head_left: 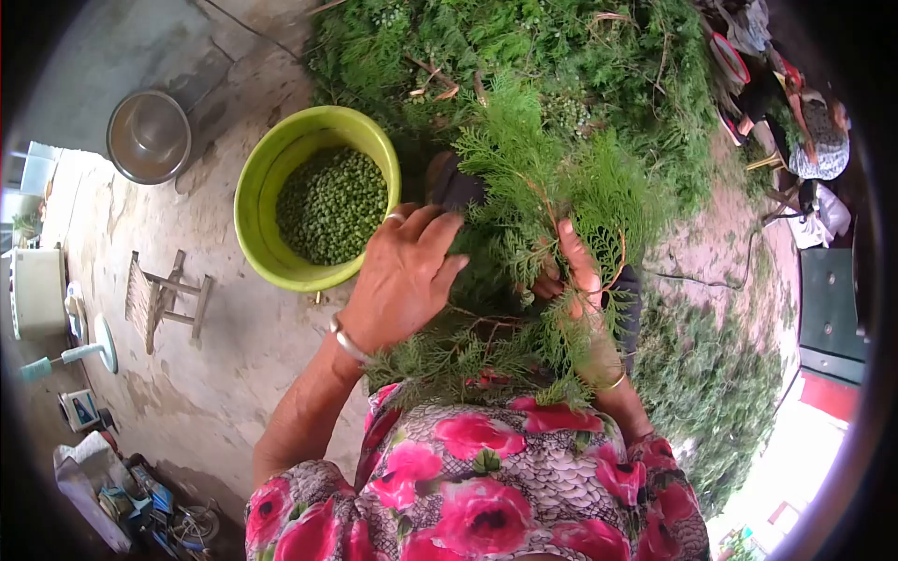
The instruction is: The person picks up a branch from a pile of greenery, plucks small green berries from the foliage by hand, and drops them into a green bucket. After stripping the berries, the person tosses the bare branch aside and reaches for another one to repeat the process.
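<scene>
My right hand is closed round a leafy green conifer branch, its thumb lying along the stem. The flat, feathery sprays spread above and beside that hand, and more sprigs lie across my lap. My left hand is beside the right rim of a yellow-green bucket. Its fingers are bent, with a gap between thumb and forefinger, and nothing shows in them. Inside the bucket lies a heap of small round green cones.
A large pile of cut branches covers the floor ahead. Loose greenery lies to the right. On the left are a metal bowl and a small woven stool. Bags and a dark green chest stand far right.
</scene>
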### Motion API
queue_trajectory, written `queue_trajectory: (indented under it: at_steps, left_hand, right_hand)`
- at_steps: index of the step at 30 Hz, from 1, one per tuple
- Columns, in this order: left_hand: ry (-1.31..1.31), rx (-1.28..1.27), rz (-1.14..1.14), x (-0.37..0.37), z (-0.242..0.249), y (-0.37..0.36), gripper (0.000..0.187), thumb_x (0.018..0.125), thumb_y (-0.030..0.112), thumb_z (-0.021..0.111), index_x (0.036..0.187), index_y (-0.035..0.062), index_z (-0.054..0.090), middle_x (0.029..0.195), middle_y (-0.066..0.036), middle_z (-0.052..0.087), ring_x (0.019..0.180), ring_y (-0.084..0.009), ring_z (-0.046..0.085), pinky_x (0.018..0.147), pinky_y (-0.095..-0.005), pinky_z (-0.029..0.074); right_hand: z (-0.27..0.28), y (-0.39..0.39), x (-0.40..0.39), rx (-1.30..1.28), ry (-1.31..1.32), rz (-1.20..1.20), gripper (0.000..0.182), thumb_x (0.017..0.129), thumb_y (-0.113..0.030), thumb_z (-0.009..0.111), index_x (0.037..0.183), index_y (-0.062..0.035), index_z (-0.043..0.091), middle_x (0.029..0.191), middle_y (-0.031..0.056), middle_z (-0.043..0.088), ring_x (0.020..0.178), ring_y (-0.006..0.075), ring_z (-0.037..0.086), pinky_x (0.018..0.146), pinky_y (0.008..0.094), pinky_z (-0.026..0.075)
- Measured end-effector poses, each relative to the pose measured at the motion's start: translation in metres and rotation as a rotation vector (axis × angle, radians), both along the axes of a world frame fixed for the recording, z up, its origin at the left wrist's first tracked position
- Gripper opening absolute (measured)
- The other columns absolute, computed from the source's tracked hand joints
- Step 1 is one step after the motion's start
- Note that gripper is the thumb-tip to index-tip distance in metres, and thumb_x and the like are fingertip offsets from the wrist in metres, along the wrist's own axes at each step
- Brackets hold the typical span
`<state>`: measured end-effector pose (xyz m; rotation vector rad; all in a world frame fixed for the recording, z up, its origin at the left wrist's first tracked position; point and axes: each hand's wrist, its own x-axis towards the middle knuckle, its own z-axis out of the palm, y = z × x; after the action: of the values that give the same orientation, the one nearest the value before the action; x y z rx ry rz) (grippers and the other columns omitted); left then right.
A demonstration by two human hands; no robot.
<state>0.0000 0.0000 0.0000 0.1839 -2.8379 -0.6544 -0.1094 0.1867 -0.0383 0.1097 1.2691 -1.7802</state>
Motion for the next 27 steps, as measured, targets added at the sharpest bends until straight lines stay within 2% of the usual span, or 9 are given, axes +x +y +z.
queue_trajectory:
  at_steps: [3,6,13,16,21,22,24,25,27]
  left_hand:
    - [0.232,0.234,-0.101,-0.020,-0.010,0.011,0.029,0.070,0.016,0.066,0.096,0.0064,0.060,0.079,-0.016,0.064,0.072,-0.0326,0.061,0.064,-0.0380,0.050]
    - [-0.087,-0.092,-0.171,-0.025,-0.007,0.018,0.014,0.076,0.018,0.060,0.078,0.0053,0.055,0.059,-0.013,0.057,0.061,-0.0340,0.059,0.053,-0.0432,0.045]
    - [-0.397,-0.132,-0.107,0.026,-0.024,0.029,0.024,0.078,0.025,0.061,0.076,0.0028,0.051,0.058,-0.014,0.057,0.056,-0.0350,0.059,0.050,-0.0440,0.044]
    - [-0.401,-0.074,0.038,0.024,-0.019,0.031,0.026,0.080,0.029,0.059,0.081,0.0037,0.053,0.067,-0.016,0.060,0.061,-0.0342,0.060,0.052,-0.0431,0.045]
    - [-0.269,-0.265,0.154,0.009,-0.022,0.028,0.029,0.077,0.024,0.061,0.095,0.0020,0.059,0.098,-0.018,0.060,0.081,-0.0341,0.060,0.063,-0.0413,0.047]
    - [-0.015,-0.335,-0.010,0.003,-0.023,0.023,0.031,0.074,0.022,0.062,0.098,0.0018,0.059,0.101,-0.017,0.057,0.085,-0.0343,0.058,0.067,-0.0417,0.047]
    - [0.310,-0.345,-0.254,-0.008,-0.027,0.015,0.029,0.071,0.017,0.061,0.095,0.0016,0.060,0.100,-0.015,0.054,0.082,-0.0314,0.058,0.066,-0.0398,0.049]
    - [0.311,-0.343,-0.258,-0.010,-0.026,0.017,0.029,0.071,0.017,0.061,0.095,0.0016,0.060,0.100,-0.015,0.054,0.082,-0.0314,0.058,0.066,-0.0398,0.049]
    - [-0.022,-0.211,-0.270,-0.013,-0.023,0.020,0.023,0.071,0.016,0.060,0.089,0.0019,0.059,0.097,-0.016,0.055,0.074,-0.0294,0.061,0.060,-0.0369,0.050]
  right_hand:
    - [0.011,-0.002,0.002,0.058,0.025,-0.170,0.047,0.081,-0.055,0.059,0.091,-0.0094,0.056,0.053,-0.0031,0.041,0.038,0.0078,0.035,0.038,0.0240,0.029]
    - [0.023,-0.007,0.002,0.151,0.054,-0.181,0.046,0.083,-0.055,0.056,0.073,-0.0101,0.052,0.051,-0.0037,0.038,0.039,0.0085,0.032,0.040,0.0233,0.026]
    - [0.000,-0.001,0.001,-0.065,-0.031,-0.211,0.049,0.086,-0.054,0.052,0.067,-0.0088,0.048,0.049,-0.0028,0.036,0.039,0.0096,0.032,0.048,0.0263,0.039]
    - [-0.002,-0.003,0.003,0.080,-0.203,-0.364,0.047,0.088,-0.050,0.050,0.069,-0.0081,0.047,0.050,-0.0020,0.036,0.039,0.0105,0.031,0.053,0.0297,0.044]
    - [0.007,-0.003,0.002,-0.096,0.031,-0.173,0.032,0.090,-0.042,0.052,0.083,-0.0109,0.050,0.060,-0.0026,0.041,0.044,0.0078,0.035,0.048,0.0223,0.038]
    - [-0.004,0.008,-0.007,-0.117,0.040,-0.029,0.044,0.088,-0.049,0.054,0.099,-0.0067,0.056,0.072,-0.0001,0.046,0.067,0.0108,0.048,0.059,0.0272,0.042]
    - [-0.015,0.007,-0.002,-0.061,0.108,-0.137,0.041,0.088,-0.049,0.054,0.088,-0.0077,0.053,0.068,-0.0003,0.045,0.063,0.0110,0.046,0.058,0.0263,0.041]
    - [-0.014,0.005,0.001,0.000,0.172,-0.238,0.042,0.088,-0.049,0.054,0.077,-0.0086,0.049,0.065,-0.0005,0.044,0.058,0.0112,0.045,0.056,0.0254,0.040]
    - [-0.005,0.003,0.000,0.007,0.115,-0.214,0.035,0.088,-0.045,0.054,0.085,-0.0105,0.050,0.064,-0.0021,0.042,0.053,0.0092,0.041,0.051,0.0238,0.035]
